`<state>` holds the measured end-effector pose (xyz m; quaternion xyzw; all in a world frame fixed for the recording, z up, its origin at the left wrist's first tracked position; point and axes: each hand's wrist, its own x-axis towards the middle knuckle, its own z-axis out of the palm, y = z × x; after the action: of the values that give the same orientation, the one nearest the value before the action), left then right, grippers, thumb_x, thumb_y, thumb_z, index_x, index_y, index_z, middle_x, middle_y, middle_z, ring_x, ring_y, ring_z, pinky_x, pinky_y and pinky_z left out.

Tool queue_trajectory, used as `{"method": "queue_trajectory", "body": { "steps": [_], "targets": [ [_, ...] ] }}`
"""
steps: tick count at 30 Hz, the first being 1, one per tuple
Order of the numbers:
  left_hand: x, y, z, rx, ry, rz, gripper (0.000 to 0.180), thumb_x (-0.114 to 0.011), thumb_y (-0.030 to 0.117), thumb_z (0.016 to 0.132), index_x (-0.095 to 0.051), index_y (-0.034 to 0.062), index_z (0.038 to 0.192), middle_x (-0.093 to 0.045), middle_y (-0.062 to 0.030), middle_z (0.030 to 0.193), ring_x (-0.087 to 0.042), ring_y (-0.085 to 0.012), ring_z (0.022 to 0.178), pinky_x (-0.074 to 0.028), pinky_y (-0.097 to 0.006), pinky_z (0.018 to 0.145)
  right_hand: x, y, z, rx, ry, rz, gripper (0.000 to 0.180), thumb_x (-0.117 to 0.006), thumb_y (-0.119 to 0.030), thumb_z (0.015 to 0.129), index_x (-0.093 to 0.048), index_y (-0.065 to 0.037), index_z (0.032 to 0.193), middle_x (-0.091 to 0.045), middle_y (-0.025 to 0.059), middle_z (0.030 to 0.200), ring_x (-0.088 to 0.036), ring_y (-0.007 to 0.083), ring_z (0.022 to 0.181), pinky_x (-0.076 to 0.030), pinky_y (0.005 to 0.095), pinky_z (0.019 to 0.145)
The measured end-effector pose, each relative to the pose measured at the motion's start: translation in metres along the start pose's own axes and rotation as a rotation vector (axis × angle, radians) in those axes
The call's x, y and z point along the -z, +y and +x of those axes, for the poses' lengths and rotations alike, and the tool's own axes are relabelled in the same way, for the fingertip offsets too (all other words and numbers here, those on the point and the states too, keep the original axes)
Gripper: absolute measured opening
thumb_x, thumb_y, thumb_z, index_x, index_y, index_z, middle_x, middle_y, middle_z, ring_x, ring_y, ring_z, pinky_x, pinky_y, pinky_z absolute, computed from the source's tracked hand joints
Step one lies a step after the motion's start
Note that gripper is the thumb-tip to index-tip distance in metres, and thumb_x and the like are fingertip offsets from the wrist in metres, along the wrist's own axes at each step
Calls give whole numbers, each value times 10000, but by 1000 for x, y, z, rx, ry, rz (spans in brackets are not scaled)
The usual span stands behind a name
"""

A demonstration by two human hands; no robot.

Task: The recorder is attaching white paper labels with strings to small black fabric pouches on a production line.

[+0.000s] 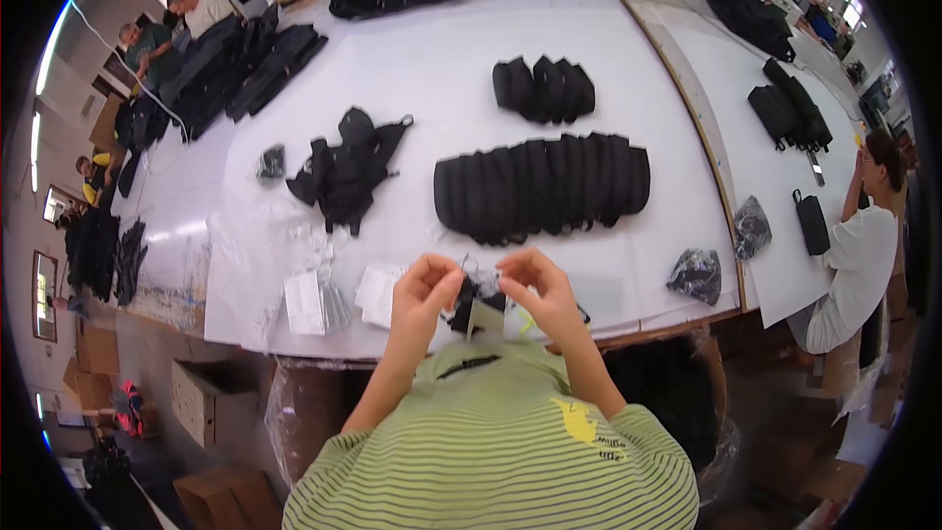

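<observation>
Small black fabric piece with pale paper tag point(478, 302) sits between my two grips, at near counter edge. Left hand point(424, 291) pinched shut on its left side; right hand point(538, 285) pinched shut on its right, fingers curled, wrists raised. Beyond grip: long row of black folded fabric pieces point(543, 186) on white counter point(432, 69). Left of grip: clear plastic bags point(316, 299). Seated person in white shirt point(856, 265) far right.

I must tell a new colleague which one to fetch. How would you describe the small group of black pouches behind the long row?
Start at the white table. Beyond the long overlapping row of black pouches sits the small group. It is shorter, only a few upright pieces, and farther from the person.
</observation>
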<state>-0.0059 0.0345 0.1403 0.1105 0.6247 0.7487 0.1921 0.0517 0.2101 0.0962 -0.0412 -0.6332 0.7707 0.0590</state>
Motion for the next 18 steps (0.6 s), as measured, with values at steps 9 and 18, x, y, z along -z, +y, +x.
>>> {"method": "queue_trajectory", "body": {
  "steps": [9, 18],
  "targets": [
    [3, 16, 3, -12, 47, -13, 103, -644, 107, 852, -627, 16, 899, -573, 52, 690, -402, 12, 572, -276, -162, 508, -6, 9, -2, -157, -234, -392, 169, -656, -175, 811, -657, -81, 952, -621, -23, 800, -517, 77, 716, -377, 230, 632],
    [1, 18, -6, -30, 76, -49, 94, -641, 100, 851, -635, 20, 901, -570, 55, 690, -413, 20, 599, -274, -157, 531, -9, 27, -7, -95, -304, -268, 198, -660, -240, 831, -648, -56, 904, -614, -12, 745, -478, 62, 622, -392, 215, 590]
  ]
}}
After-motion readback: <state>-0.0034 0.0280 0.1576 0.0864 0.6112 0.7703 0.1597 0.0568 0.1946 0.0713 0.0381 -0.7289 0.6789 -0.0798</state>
